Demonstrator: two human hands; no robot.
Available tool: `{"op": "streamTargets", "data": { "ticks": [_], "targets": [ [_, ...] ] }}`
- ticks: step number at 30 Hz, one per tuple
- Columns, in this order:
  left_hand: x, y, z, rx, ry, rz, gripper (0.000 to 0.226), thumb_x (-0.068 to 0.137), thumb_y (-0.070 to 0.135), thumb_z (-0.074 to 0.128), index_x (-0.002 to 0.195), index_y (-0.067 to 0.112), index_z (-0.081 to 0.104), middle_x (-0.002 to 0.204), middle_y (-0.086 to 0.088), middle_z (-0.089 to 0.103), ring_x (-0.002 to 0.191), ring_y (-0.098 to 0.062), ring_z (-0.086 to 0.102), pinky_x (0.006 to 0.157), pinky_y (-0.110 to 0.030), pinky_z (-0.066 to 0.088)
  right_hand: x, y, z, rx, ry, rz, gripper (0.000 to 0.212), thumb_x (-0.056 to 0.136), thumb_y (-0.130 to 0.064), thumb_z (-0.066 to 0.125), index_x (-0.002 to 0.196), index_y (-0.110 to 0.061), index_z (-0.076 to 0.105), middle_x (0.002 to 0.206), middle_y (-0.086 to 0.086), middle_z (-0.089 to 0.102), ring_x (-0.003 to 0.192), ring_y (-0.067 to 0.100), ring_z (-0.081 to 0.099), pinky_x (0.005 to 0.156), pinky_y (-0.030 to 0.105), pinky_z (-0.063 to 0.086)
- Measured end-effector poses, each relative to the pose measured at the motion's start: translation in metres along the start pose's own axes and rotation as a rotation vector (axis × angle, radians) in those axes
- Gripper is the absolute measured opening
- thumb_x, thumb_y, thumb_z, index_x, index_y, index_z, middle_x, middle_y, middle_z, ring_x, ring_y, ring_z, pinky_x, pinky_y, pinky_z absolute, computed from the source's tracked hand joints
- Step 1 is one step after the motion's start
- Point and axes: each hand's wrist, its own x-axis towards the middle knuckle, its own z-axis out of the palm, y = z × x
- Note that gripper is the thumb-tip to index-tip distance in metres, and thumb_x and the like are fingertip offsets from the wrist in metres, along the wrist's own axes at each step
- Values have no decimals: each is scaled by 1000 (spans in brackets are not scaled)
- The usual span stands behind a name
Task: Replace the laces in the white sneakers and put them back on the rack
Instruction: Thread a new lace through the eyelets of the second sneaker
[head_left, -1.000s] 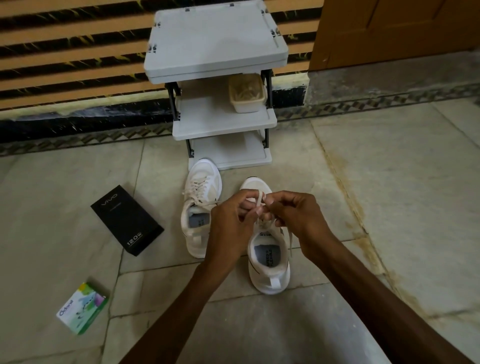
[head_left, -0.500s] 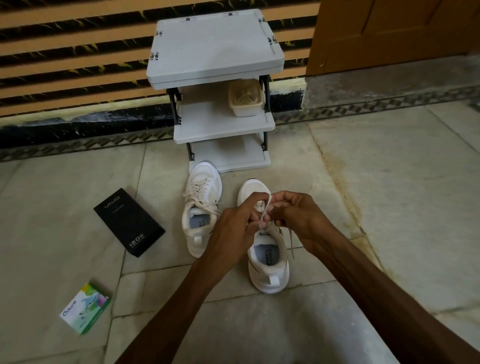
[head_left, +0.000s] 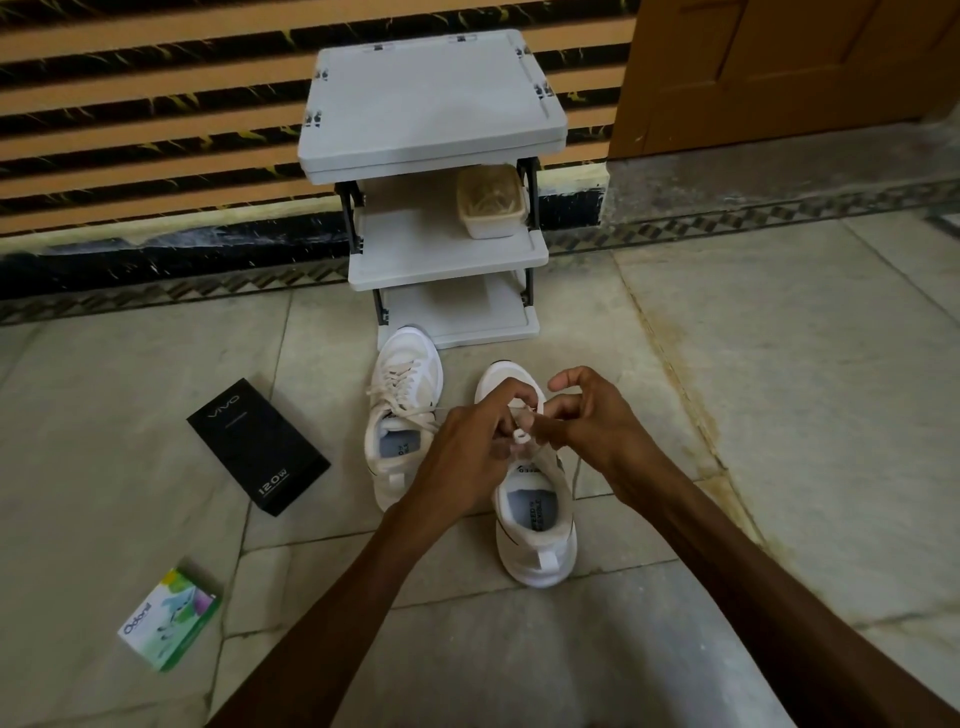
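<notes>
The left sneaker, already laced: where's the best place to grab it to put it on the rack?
Probably by the heel of the left sneaker, from above on the near side. The heel's pull tab faces the person, the opening is up, and the toe points at the rack, so it should slide straight forward.

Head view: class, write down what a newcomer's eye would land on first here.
The left hand and right hand pinch a white lace over the nearer sneaker at centre. A second sneaker, already laced, stands beside it before the grey rack. A black box lies on the floor.
</notes>
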Motion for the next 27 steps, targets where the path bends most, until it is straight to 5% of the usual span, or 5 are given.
{"op": "streamTargets", "data": {
  "ticks": [5, 16, 20, 23, 27],
  "targets": [
    [-1, 1, 3, 21, -44, -13, 29, 86, 10, 71, 106, 24, 55, 79, 19, 58, 78, -4, 62, 75, -23, 51, -2, 1, -1, -342, 56, -315, 50, 69, -10, 86, 104, -16, 50, 70, 5, 70, 62, 16, 67, 61, 23, 56],
    [4, -4, -1, -270, -63, -234, 37, 92, 4, 58, 119, 21, 39, 76, 2, 70, 76, -14, 68, 77, -30, 54, -9, 22, 5, -921, 111, -755, 36, 71, -10, 79, 94, -19, 52, 78, 3, 68, 63, 22, 61, 59, 35, 56],
    [6, 1, -4, -525, -132, -490, 14, 101, 17, 48, 106, 17, 61, 71, -1, 66, 65, -12, 58, 62, -24, 46, -6, 33, 6, -921, 183, -901, 28, 70, -9, 75, 85, -17, 52, 69, 2, 61, 56, 21, 52, 47, 36, 49],
    [11, 5, -9, -603, -239, -547, 30, 102, 26, 45, 85, 12, 66, 65, -3, 60, 59, -11, 51, 54, -20, 40, -7, 34, 7, -866, 195, -977, 28, 76, -9, 71, 88, -20, 48, 70, 2, 61, 58, 19, 53, 51, 31, 48],
    [18, 5, -11, -735, -250, -584, 23, 98, 21, 54, 90, 9, 72, 83, -12, 69, 78, -19, 61, 75, -29, 50, -4, 30, 5, -847, 224, -966, 19, 77, -6, 71, 82, -18, 56, 70, 1, 63, 59, 20, 55, 51, 36, 50]
  ]
}}
